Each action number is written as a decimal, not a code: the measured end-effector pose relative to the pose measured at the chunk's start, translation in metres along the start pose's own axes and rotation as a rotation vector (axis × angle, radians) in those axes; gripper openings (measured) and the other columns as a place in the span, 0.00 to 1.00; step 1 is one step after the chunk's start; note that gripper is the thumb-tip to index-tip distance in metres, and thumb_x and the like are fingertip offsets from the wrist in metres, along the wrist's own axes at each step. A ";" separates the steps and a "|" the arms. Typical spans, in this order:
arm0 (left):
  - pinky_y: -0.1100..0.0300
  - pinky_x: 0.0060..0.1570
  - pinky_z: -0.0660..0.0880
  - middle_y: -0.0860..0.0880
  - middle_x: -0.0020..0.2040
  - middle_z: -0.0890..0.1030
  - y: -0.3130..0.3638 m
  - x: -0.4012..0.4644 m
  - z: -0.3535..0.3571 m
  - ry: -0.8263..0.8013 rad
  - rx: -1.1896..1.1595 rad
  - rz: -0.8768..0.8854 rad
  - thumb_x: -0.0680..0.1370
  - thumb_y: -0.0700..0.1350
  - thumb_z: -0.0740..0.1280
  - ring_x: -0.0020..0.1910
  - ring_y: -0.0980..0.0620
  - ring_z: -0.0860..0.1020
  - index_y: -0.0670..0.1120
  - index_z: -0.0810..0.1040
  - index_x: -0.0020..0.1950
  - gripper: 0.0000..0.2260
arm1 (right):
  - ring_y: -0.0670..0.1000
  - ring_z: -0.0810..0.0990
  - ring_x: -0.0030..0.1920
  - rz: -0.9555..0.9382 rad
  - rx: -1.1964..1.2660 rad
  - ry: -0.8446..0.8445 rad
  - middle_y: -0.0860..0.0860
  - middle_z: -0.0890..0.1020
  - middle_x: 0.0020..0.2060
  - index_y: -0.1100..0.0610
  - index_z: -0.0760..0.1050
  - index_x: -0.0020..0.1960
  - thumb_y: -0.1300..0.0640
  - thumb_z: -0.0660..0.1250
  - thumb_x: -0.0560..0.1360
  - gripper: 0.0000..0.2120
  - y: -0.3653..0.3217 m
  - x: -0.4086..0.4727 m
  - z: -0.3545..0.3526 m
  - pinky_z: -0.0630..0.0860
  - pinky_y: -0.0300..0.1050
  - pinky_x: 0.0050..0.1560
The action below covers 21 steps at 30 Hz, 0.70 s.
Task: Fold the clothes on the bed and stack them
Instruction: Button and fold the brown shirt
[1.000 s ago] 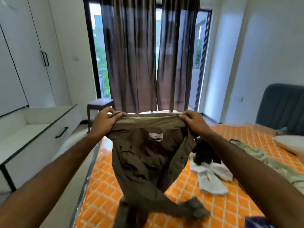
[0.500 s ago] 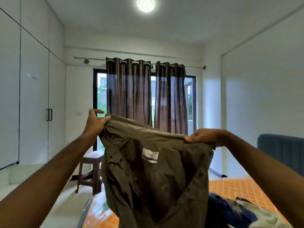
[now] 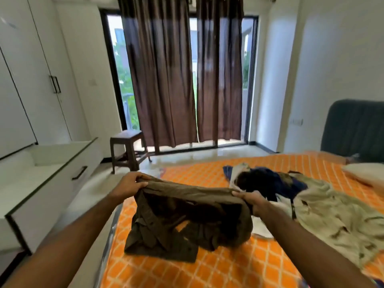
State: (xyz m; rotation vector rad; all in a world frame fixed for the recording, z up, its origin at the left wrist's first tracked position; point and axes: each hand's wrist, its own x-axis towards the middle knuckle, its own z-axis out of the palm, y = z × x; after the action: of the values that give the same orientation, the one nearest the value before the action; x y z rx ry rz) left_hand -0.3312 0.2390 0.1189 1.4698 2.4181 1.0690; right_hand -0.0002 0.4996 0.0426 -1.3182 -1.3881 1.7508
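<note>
Both hands (image 3: 187, 192) grip a crumpled olive shirt (image 3: 187, 221) over the orange bed (image 3: 228, 267)

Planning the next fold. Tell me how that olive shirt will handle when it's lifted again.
Probably floppy: the olive shirt sags between the left hand and right hand and crumples on the bed. Likely light, held by its edge alone.

Single view from the camera on my head, facing forward and down over my forearms, close above the bed (image 3: 207, 267), toward the curtains (image 3: 178, 80) at the far window.
</note>
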 end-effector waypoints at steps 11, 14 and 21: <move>0.57 0.44 0.69 0.46 0.43 0.84 -0.052 -0.026 0.025 0.069 0.185 -0.073 0.71 0.45 0.78 0.45 0.47 0.80 0.43 0.86 0.44 0.07 | 0.50 0.75 0.31 -0.169 -0.126 -0.011 0.54 0.76 0.33 0.58 0.71 0.41 0.55 0.75 0.75 0.14 0.027 0.004 0.001 0.72 0.41 0.25; 0.55 0.45 0.69 0.43 0.43 0.82 -0.056 -0.024 0.031 0.134 0.201 -0.059 0.72 0.43 0.78 0.47 0.43 0.79 0.41 0.84 0.43 0.07 | 0.54 0.83 0.45 -0.210 -0.231 0.055 0.54 0.82 0.46 0.56 0.76 0.48 0.46 0.81 0.67 0.20 0.042 0.013 -0.002 0.81 0.49 0.38; 0.51 0.54 0.75 0.46 0.54 0.70 -0.066 -0.024 0.039 0.168 0.290 -0.065 0.72 0.49 0.77 0.52 0.47 0.72 0.48 0.82 0.44 0.08 | 0.54 0.81 0.52 -0.077 -0.094 -0.128 0.55 0.80 0.55 0.58 0.77 0.62 0.62 0.75 0.74 0.17 0.058 0.003 0.000 0.80 0.47 0.44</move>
State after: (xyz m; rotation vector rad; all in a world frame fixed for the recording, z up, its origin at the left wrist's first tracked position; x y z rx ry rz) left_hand -0.3502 0.2205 0.0431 1.4168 2.8184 0.8912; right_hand 0.0072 0.4830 -0.0124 -1.2019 -1.5881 1.7635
